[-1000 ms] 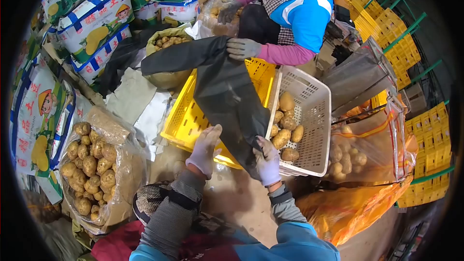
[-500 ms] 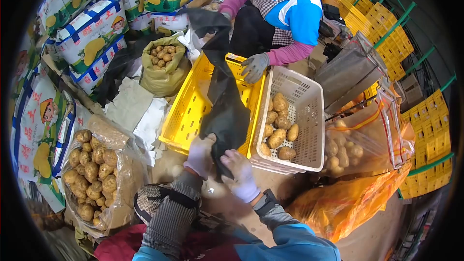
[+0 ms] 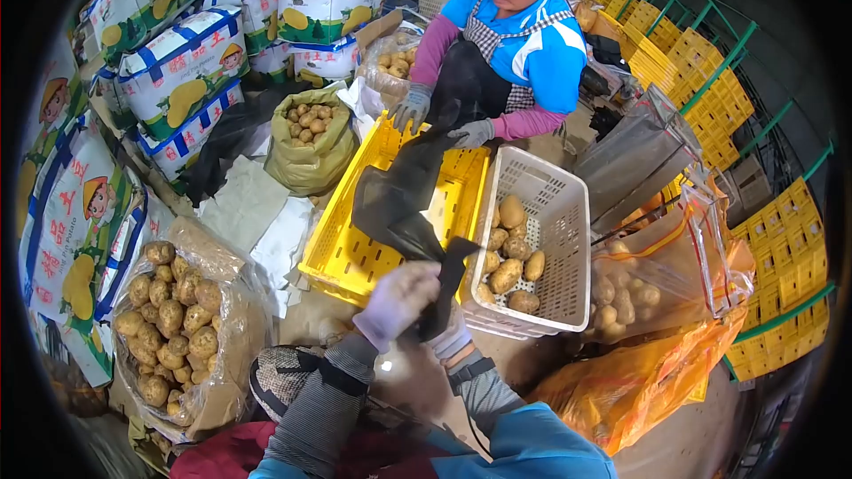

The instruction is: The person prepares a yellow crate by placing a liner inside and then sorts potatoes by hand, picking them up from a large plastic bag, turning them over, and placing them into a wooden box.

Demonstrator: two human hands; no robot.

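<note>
A long black sheet (image 3: 390, 213) lies lengthwise over the yellow crate (image 3: 333, 266), its near end bunched up toward me. My left hand (image 3: 398, 303), in a pale glove, is closed on this near end, above the crate's near rim. Just right of it and lower, my right hand (image 3: 454, 337) is against the sheet; black folds hide its fingers, so I cannot see its grip. At the far end a co-worker's grey-gloved hands (image 3: 472, 133) rest by the crate's far rim, where the sheet runs between them.
A white crate (image 3: 577, 239) with several potatoes (image 3: 508, 275) adjoins on the right. Left lie an open potato bag (image 3: 173, 328) and a green sack (image 3: 311, 155) of potatoes. An orange mesh bag (image 3: 621, 399) is at the right; printed potato boxes (image 3: 182, 71) are stacked behind.
My left hand has moved right and closed on the black sheet; my right hand is now partly behind it. The sheet's near end has risen and folded. The co-worker's other hand has come to the crate.
</note>
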